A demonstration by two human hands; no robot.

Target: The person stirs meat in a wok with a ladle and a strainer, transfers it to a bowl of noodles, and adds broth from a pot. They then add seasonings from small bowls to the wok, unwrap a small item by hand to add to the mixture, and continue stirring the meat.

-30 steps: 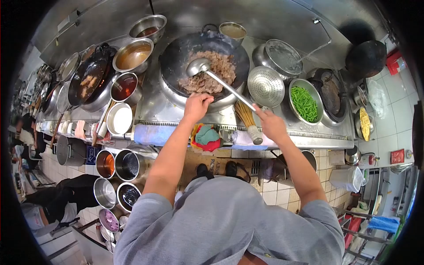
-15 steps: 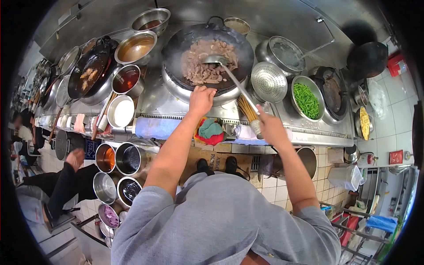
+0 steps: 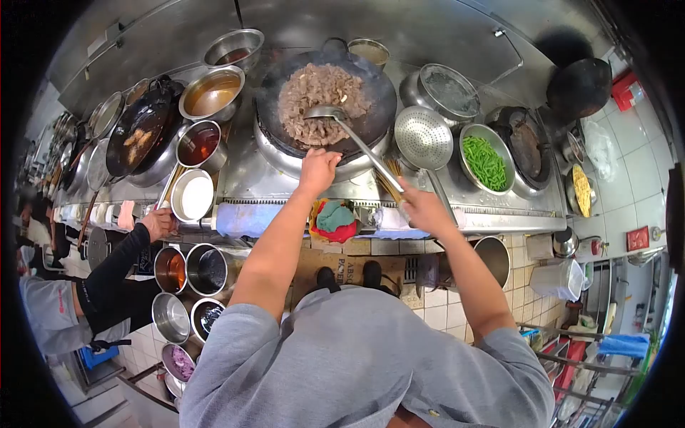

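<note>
In the head view a black wok (image 3: 383, 100) sits on the burner, with browned sliced meat (image 3: 314, 87) heaped in it and some steam rising. My left hand (image 3: 319, 170) is closed at the wok's near rim; its fingertips and whatever they grip are partly hidden. My right hand (image 3: 426, 209) is wrapped round the long handle of a metal ladle (image 3: 364, 147). The ladle's bowl lies among the meat, tilted toward the near left side. A folded green and red cloth (image 3: 335, 220) rests on the counter edge below my left hand.
Right of the wok are a perforated strainer (image 3: 423, 135), a bowl of green beans (image 3: 485, 162) and a water pot (image 3: 449, 93). Sauce bowls (image 3: 212, 93) stand left. A co-worker's hand (image 3: 158, 223) is at the left counter edge, near a second wok (image 3: 128, 153).
The ladle's bowl has moved within the wok and the meat is heaped differently. A co-worker's hand has risen to the left counter edge. The whole view has shifted slightly.
</note>
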